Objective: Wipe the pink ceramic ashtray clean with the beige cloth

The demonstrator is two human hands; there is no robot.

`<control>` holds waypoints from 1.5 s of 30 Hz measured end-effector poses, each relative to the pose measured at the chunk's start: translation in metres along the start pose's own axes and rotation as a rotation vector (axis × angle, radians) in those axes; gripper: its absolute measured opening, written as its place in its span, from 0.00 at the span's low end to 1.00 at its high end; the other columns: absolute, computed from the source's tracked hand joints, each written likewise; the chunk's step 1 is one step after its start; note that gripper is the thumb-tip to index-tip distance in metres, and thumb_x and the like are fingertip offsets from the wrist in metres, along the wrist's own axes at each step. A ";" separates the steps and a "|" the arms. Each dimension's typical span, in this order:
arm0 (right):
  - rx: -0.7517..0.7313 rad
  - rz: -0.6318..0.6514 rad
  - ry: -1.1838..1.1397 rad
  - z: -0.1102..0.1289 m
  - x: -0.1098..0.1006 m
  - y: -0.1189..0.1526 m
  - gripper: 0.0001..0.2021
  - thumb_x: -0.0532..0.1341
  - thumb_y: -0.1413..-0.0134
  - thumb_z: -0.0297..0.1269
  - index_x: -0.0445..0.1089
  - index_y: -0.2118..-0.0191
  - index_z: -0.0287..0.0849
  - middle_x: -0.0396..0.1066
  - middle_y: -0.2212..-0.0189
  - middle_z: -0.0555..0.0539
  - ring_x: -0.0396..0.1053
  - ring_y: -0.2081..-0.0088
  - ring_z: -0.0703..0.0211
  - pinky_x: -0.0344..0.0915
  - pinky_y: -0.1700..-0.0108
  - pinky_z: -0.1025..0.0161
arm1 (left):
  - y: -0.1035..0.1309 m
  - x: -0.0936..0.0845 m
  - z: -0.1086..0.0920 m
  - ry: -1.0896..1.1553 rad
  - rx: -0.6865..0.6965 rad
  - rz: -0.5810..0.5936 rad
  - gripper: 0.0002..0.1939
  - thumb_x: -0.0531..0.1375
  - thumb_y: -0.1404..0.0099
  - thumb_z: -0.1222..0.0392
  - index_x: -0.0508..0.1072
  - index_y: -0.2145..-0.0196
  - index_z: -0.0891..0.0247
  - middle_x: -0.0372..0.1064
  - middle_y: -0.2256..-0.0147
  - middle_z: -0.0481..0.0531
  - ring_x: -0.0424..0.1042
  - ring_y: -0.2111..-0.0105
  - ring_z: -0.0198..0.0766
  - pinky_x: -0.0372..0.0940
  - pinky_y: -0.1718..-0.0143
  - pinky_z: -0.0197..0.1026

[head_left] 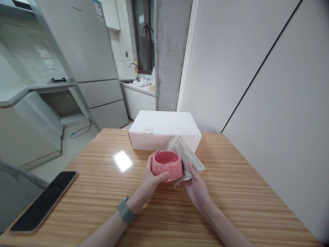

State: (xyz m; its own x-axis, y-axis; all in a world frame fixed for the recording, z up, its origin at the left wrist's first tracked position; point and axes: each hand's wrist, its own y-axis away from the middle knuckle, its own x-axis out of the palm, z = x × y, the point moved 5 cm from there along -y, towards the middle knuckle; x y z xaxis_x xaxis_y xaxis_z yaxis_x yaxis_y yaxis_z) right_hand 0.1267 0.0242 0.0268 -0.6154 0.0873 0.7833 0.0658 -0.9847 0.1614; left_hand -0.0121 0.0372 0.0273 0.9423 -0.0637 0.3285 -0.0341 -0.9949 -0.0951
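Note:
A pink, angular ashtray-like bowl [167, 167] is held above the wooden table [108, 192], its opening facing up. My left hand [152, 174] grips it from the left, with the thumb across its front face. In my right hand [196, 188] is a light grey cloth [187, 156], pinched between thumb and fingers. The cloth touches or lies very near the right side of the bowl, and its upper corner overlaps the front of the white box behind. Some of my right fingers are hidden under the cloth.
A closed white box [164, 123] sits at the table's far edge. On the left of the table lies a black phone-like slab [45, 202]. Beyond the table are a fridge [84, 44], a kitchen counter with a tap [137, 71], and a white wall panel at the right.

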 end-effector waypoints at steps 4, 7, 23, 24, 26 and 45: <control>-0.018 -0.013 -0.010 -0.003 0.000 0.000 0.17 0.68 0.50 0.43 0.75 0.53 0.45 0.76 0.50 0.47 0.69 0.44 0.50 0.69 0.45 0.54 | 0.002 -0.001 -0.001 -0.076 0.067 -0.056 0.43 0.70 0.56 0.64 0.60 0.43 0.57 0.66 0.46 0.56 0.65 0.46 0.49 0.60 0.44 0.49; -0.026 -0.005 -0.021 -0.006 0.000 0.001 0.18 0.68 0.50 0.42 0.75 0.52 0.45 0.75 0.49 0.47 0.68 0.43 0.52 0.67 0.43 0.55 | 0.003 -0.003 0.002 -0.125 0.071 -0.098 0.43 0.71 0.55 0.63 0.58 0.43 0.57 0.65 0.46 0.56 0.65 0.45 0.49 0.59 0.43 0.49; -0.059 -0.073 -0.050 0.015 -0.009 -0.012 0.16 0.63 0.46 0.43 0.75 0.54 0.41 0.78 0.53 0.44 0.66 0.42 0.49 0.65 0.41 0.52 | 0.002 0.001 0.023 0.067 -0.074 0.135 0.40 0.63 0.40 0.54 0.51 0.34 0.52 0.50 0.33 0.53 0.47 0.33 0.46 0.46 0.34 0.47; -0.056 -0.077 -0.050 0.017 -0.009 -0.012 0.17 0.63 0.46 0.43 0.75 0.54 0.40 0.78 0.53 0.44 0.66 0.41 0.48 0.65 0.41 0.52 | 0.003 0.002 0.020 0.062 -0.063 0.153 0.41 0.64 0.40 0.54 0.51 0.34 0.52 0.52 0.34 0.54 0.49 0.34 0.47 0.47 0.34 0.48; -0.056 -0.081 -0.054 0.019 -0.009 -0.012 0.17 0.63 0.46 0.44 0.75 0.54 0.40 0.78 0.54 0.44 0.66 0.42 0.48 0.64 0.41 0.52 | 0.003 0.004 0.017 0.044 -0.047 0.163 0.45 0.67 0.43 0.55 0.49 0.33 0.53 0.55 0.36 0.57 0.54 0.36 0.49 0.52 0.36 0.50; -0.112 -0.054 -0.050 0.010 -0.005 -0.006 0.16 0.66 0.49 0.41 0.75 0.53 0.44 0.77 0.52 0.46 0.66 0.41 0.49 0.66 0.42 0.52 | 0.000 -0.001 0.015 -0.054 -0.047 -0.022 0.46 0.74 0.59 0.61 0.59 0.45 0.59 0.66 0.45 0.62 0.67 0.46 0.54 0.63 0.46 0.53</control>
State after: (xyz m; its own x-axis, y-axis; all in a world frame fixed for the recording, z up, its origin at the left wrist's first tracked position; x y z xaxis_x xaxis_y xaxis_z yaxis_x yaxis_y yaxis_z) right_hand 0.1375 0.0314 0.0279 -0.5758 0.1450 0.8046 -0.0557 -0.9888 0.1383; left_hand -0.0084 0.0380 0.0131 0.9596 -0.0386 0.2788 -0.0274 -0.9987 -0.0438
